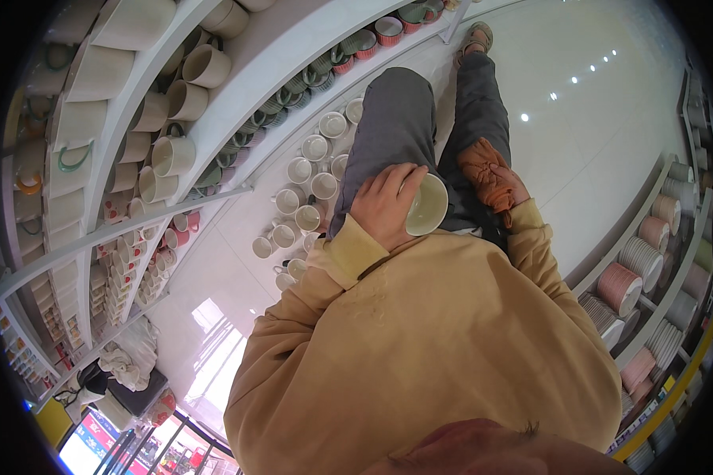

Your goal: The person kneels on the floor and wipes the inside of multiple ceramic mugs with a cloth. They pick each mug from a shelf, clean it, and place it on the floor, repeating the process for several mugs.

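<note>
My left hand [387, 205] is closed around a cream ceramic cup or mug [429, 205], whose open mouth faces up and to the right over my lap. Whether it has a handle cannot be seen. In my right hand [511, 185] is a crumpled orange-brown cloth [485, 172], held beside my right leg, apart from the cup. On the floor left of my left knee stand several white mugs [285, 234] in loose rows, mouths up. My leg and left arm partly hide that group.
Long white shelves [273, 44] on the left hold cream mugs [173, 155], green mugs [294, 89] and red-and-white cups [389, 31]. Right-hand racks carry stacked plates [640, 261] and pink ribbed ware [619, 288]. A white cloth or bag [133, 350] lies at the lower left.
</note>
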The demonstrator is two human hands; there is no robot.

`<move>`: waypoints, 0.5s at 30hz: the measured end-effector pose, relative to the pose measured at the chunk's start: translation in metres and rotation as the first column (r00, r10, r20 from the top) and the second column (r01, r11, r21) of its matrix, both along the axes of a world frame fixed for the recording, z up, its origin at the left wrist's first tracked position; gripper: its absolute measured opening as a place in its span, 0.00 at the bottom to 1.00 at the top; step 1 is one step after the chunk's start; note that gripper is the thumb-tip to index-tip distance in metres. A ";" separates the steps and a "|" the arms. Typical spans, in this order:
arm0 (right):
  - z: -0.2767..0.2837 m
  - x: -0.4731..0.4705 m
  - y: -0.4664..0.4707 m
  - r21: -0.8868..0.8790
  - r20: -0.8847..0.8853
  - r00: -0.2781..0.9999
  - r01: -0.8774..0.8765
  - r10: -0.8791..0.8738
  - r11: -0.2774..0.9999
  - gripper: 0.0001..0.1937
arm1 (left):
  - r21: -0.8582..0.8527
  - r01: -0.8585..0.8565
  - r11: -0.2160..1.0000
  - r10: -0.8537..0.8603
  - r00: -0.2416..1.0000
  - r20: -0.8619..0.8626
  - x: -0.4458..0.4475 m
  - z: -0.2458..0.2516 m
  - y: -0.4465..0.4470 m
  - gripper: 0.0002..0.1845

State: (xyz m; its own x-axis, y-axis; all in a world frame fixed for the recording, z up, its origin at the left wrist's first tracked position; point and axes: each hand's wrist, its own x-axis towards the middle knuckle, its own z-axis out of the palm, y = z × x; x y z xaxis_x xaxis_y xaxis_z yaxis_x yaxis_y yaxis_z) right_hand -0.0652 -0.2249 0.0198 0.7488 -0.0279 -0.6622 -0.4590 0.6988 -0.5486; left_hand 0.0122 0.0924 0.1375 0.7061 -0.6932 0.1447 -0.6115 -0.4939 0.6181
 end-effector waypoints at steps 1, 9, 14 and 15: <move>-0.001 0.000 0.000 0.000 0.001 1.000 -0.001 0.001 1.000 0.23 | 0.003 0.002 1.000 -0.002 1.000 -0.001 0.000 0.000 0.000 0.40; 0.001 -0.001 0.000 -0.005 -0.016 1.000 0.007 -0.007 1.000 0.24 | 0.006 -0.002 1.000 0.002 1.000 0.012 -0.001 -0.001 0.000 0.40; 0.004 0.000 0.001 0.016 -0.001 1.000 0.001 -0.001 1.000 0.24 | 0.010 0.000 1.000 0.000 1.000 0.009 0.000 0.000 0.000 0.39; 0.004 0.000 0.001 0.008 -0.011 1.000 0.004 -0.004 1.000 0.24 | 0.006 -0.001 1.000 0.001 1.000 0.008 0.000 0.000 0.000 0.40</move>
